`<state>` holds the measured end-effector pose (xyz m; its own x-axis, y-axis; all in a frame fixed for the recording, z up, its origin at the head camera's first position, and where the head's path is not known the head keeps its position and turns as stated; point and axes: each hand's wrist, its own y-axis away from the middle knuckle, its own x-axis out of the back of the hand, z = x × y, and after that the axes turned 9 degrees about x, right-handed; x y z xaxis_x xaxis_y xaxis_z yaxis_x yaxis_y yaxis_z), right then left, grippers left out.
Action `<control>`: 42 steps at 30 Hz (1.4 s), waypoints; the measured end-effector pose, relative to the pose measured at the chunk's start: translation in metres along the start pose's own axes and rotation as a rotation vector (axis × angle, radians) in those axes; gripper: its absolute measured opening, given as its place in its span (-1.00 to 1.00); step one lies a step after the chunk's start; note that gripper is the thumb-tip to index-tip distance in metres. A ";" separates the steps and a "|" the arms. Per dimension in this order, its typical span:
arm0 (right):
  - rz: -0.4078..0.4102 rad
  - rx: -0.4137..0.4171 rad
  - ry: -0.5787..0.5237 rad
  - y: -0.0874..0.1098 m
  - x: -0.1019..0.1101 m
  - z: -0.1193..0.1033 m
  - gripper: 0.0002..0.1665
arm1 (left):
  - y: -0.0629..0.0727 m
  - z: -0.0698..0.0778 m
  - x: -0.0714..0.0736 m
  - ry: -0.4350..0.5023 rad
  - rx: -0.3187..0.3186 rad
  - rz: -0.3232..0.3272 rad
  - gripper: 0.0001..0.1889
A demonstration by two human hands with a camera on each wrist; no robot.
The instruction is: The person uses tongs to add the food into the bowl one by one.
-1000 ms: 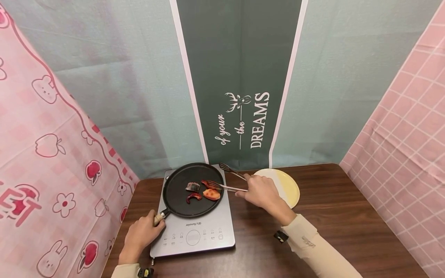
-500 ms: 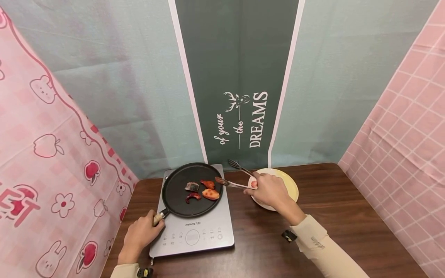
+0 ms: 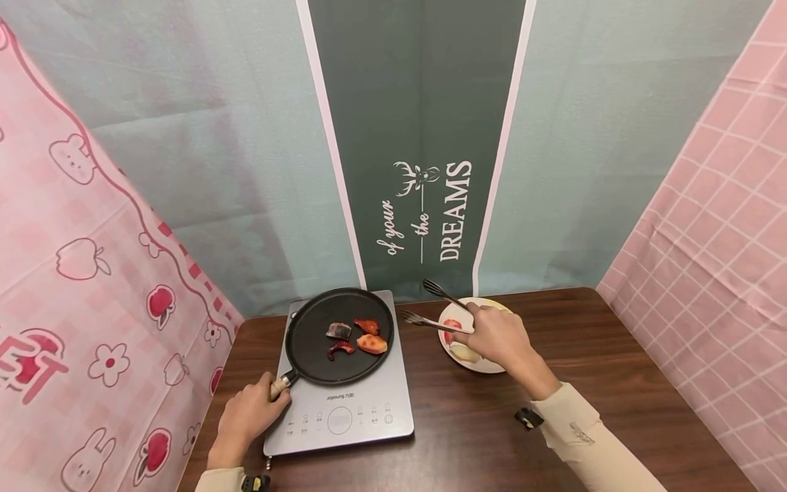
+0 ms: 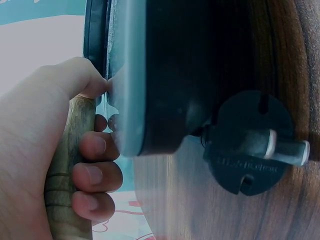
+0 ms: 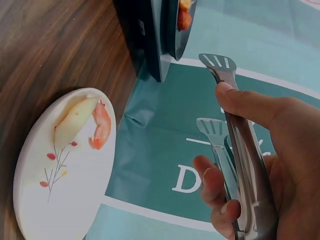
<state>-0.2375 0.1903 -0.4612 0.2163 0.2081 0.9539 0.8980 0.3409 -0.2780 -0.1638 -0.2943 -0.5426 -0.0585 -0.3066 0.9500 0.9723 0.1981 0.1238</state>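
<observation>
In the head view my left hand [image 3: 251,413] grips the wooden handle [image 3: 280,386] of a flat black frying pan [image 3: 315,328]. Spread across the pan are a fish piece [image 3: 339,331], a dark red curled tentacle [image 3: 341,350], a reddish-brown chicken piece [image 3: 367,326] and an orange-yellow piece [image 3: 372,344]. My right hand [image 3: 499,335] holds metal tongs [image 5: 245,155], arms apart and nothing between their slotted tips. Partly hidden beneath that hand, a white plate [image 5: 65,215] carries a shrimp [image 5: 102,125] and a pale wedge-shaped piece [image 5: 75,121].
The pan sits on a silver induction cooker [image 3: 393,403] at the left of the brown wooden table [image 3: 590,355]. A black plug [image 4: 250,145] shows beside the cooker in the left wrist view. Patterned fabric [image 3: 707,171] hangs around the table's back and sides.
My right hand and the tongs have moved right, away from the pan's right side to over the plate. The shrimp and pale wedge now show. My left hand stays on the handle.
</observation>
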 end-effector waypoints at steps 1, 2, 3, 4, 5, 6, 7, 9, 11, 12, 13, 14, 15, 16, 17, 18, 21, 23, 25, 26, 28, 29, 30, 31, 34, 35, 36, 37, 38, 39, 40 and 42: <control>-0.006 -0.013 -0.007 0.001 0.001 0.001 -0.21 | 0.000 0.000 0.000 -0.001 -0.001 0.002 -0.72; -0.012 -0.023 -0.010 0.002 0.001 0.002 -0.21 | 0.000 0.000 0.000 -0.001 -0.003 0.004 -0.72; -0.017 -0.029 -0.015 0.003 0.002 0.004 -0.21 | 0.000 0.000 0.000 0.000 -0.005 0.004 -0.72; -0.021 -0.033 -0.020 0.004 0.002 0.005 -0.22 | 0.000 0.000 0.001 -0.001 -0.006 0.005 -0.72; -0.025 -0.037 -0.021 0.005 0.002 0.007 -0.22 | 0.000 0.000 0.001 0.000 -0.007 0.005 -0.72; -0.030 -0.040 -0.024 0.005 0.003 0.008 -0.21 | 0.000 0.000 0.001 0.001 -0.007 0.004 -0.72; -0.034 -0.042 -0.025 0.006 0.003 0.009 -0.21 | 0.000 0.000 0.001 0.002 -0.007 0.003 -0.72; -0.044 -0.048 -0.025 0.008 0.003 0.012 -0.19 | 0.000 0.000 0.000 0.004 -0.006 0.002 -0.72; -0.059 -0.056 -0.024 0.010 0.002 0.014 -0.17 | 0.000 0.000 0.000 0.005 -0.005 0.000 -0.72; -0.067 -0.060 -0.025 0.010 0.002 0.016 -0.16 | 0.000 0.000 0.000 0.006 -0.005 -0.001 -0.72; -0.073 -0.063 -0.025 0.011 0.002 0.017 -0.15 | 0.000 0.000 0.000 0.006 -0.004 -0.001 -0.72; -0.081 -0.068 -0.027 0.012 0.001 0.017 -0.14 | 0.000 0.000 0.000 0.005 -0.004 -0.001 -0.71; -0.088 -0.074 -0.028 0.013 0.001 0.018 -0.13 | 0.000 0.000 0.000 0.005 -0.004 0.000 -0.71; -0.093 -0.079 -0.030 0.014 0.000 0.019 -0.13 | 0.000 0.000 0.001 0.004 -0.003 0.000 -0.71; -0.097 -0.081 -0.033 0.015 0.000 0.020 -0.12 | 0.000 0.000 0.001 0.004 -0.003 0.001 -0.71; -0.100 -0.085 -0.034 0.016 -0.001 0.021 -0.11 | 0.000 0.000 0.001 0.003 -0.004 0.002 -0.71; -0.105 -0.096 -0.039 0.019 -0.003 0.024 -0.11 | 0.000 0.000 0.000 0.003 -0.005 0.002 -0.71; -0.108 -0.100 -0.044 0.021 -0.004 0.026 -0.13 | 0.000 0.000 0.000 0.005 -0.005 -0.001 -0.72; -0.111 -0.104 -0.046 0.023 -0.006 0.027 -0.16 | 0.000 0.000 0.000 0.006 -0.003 -0.002 -0.72; -0.111 -0.105 -0.046 0.024 -0.006 0.027 -0.18 | 0.000 0.000 0.000 0.005 -0.003 -0.002 -0.72; -0.110 -0.107 -0.045 0.026 -0.008 0.028 -0.21 | 0.000 0.000 0.000 0.006 -0.002 -0.002 -0.72; -0.108 -0.107 -0.042 0.027 -0.009 0.028 -0.23 | 0.000 0.000 0.000 0.005 -0.003 0.000 -0.71; -0.108 -0.108 -0.041 0.028 -0.009 0.028 -0.24 | 0.000 0.000 0.000 0.005 -0.004 0.001 -0.71; -0.111 -0.109 -0.041 0.029 -0.010 0.028 -0.25 | 0.000 0.000 0.000 0.005 -0.004 0.002 -0.71; -0.114 -0.111 -0.038 0.032 -0.013 0.029 -0.27 | 0.000 0.001 0.001 0.004 -0.005 0.002 -0.71; -0.115 -0.110 -0.036 0.033 -0.013 0.029 -0.27 | 0.000 0.001 0.001 0.004 -0.005 0.002 -0.71; -0.116 -0.110 -0.035 0.034 -0.014 0.030 -0.28 | 0.000 0.001 0.001 0.004 -0.004 0.000 -0.71; -0.114 -0.109 -0.035 0.035 -0.015 0.030 -0.28 | 0.000 0.001 0.001 0.004 -0.003 -0.001 -0.71; -0.109 -0.107 -0.033 0.036 -0.016 0.030 -0.29 | 0.000 0.001 0.001 0.004 -0.003 -0.002 -0.71; -0.107 -0.105 -0.031 0.036 -0.017 0.030 -0.29 | 0.000 0.001 0.001 0.004 -0.002 -0.003 -0.71; -0.104 -0.103 -0.032 0.037 -0.018 0.031 -0.29 | 0.000 0.001 0.001 0.003 -0.001 -0.002 -0.71; -0.104 -0.103 -0.033 0.039 -0.020 0.031 -0.31 | 0.000 0.002 0.001 0.003 0.000 -0.003 -0.71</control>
<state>-0.2189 0.2279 -0.4947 0.1091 0.2077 0.9721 0.9500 0.2662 -0.1635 -0.1643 -0.2934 -0.5409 -0.0607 -0.3095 0.9490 0.9721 0.1974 0.1265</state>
